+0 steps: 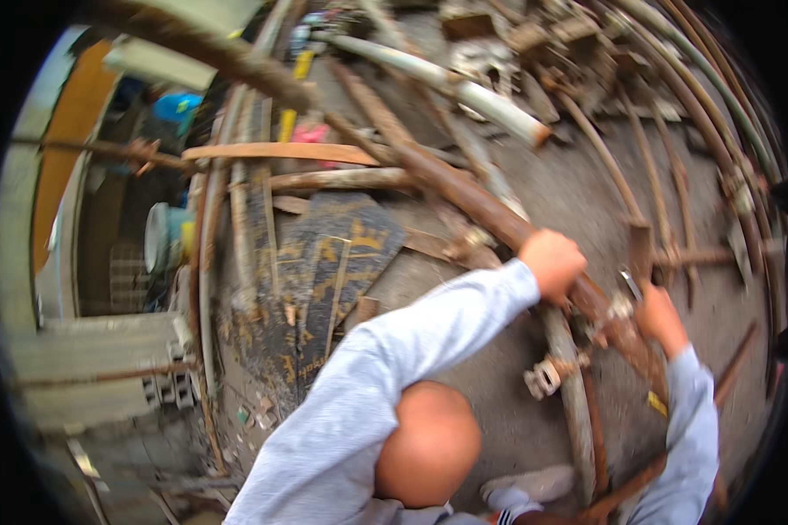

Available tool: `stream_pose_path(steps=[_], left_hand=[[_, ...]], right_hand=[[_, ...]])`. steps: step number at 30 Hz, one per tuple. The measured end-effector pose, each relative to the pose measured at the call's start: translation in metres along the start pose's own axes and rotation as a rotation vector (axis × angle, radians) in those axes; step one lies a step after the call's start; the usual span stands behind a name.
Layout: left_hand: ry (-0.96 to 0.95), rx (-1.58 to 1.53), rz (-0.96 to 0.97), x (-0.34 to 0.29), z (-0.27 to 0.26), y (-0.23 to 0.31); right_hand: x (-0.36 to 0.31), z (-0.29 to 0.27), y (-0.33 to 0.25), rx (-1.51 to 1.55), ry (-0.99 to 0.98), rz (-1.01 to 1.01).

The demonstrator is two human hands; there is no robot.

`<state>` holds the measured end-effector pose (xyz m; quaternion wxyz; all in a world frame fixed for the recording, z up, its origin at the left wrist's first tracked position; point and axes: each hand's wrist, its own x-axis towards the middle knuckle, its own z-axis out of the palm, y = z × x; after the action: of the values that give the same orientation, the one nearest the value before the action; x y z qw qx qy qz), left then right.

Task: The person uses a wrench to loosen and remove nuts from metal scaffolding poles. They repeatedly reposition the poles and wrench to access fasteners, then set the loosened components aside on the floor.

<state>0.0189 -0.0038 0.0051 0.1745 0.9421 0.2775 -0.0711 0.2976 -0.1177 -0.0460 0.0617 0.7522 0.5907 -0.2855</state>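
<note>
My left hand (pixel 552 265) is closed around a long rusty brown pipe (pixel 473 203) that slants from the upper left to the lower right. Farther down the same pipe sits a metal clamp (pixel 620 308), with its details blurred. Beside it, my right hand (pixel 662 319) is closed on a silver wrench-like tool (pixel 629 282), mostly hidden by the fingers. A paler pipe (pixel 573 402) crosses under the rusty one and carries another clamp (pixel 543 380).
Several pipes lie along the right rim, near a heap of rusty clamps (pixel 578 44). A white pipe (pixel 490 105) lies ahead. Dark patterned sheeting (pixel 324 262) covers ground at left, beside a doorway with a bucket (pixel 162 238). My knee (pixel 429 442) and shoe (pixel 534 484) are below.
</note>
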Motion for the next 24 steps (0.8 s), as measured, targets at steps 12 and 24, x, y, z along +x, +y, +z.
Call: stream_pose_path(steps=[12, 24], left_hand=[[-0.063, -0.071, 0.053, -0.002, -0.003, -0.004], [-0.063, 0.059, -0.029, -0.007, 0.004, 0.003]], right_hand=[[-0.196, 0.028, -0.127, 0.575, 0.54, 0.132], [-0.226, 0.103, -0.181, 0.566, 0.743, 0.373]])
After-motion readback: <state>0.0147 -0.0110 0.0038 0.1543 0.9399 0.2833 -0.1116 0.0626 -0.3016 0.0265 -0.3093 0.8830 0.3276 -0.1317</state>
